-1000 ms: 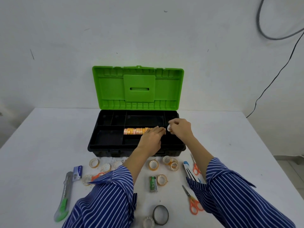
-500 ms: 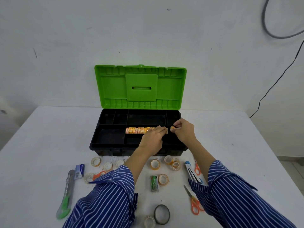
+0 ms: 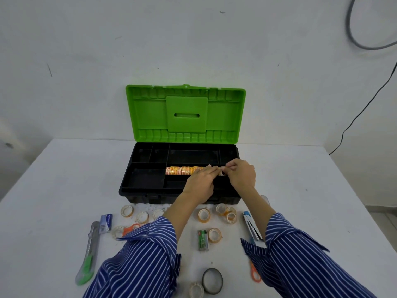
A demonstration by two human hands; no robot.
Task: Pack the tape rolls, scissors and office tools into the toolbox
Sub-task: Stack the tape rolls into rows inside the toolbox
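Note:
The black toolbox stands open with its green lid upright. A row of small orange-printed tape rolls lies in its middle tray slot. My left hand rests flat-fingered on the right end of that row. My right hand pinches a small tape roll at the row's end, mostly hidden by the fingers. Loose small tape rolls lie on the table in front of the box, with orange scissors partly under my right sleeve.
On the white table: a green utility knife, a blue staple box, a green staple box, a stapler, a dark tape ring, more orange scissors. A cable hangs on the right wall.
My right hand has come in towards the left hand and lowered its small tape roll to the end of the row. The left hand has stayed on the row.

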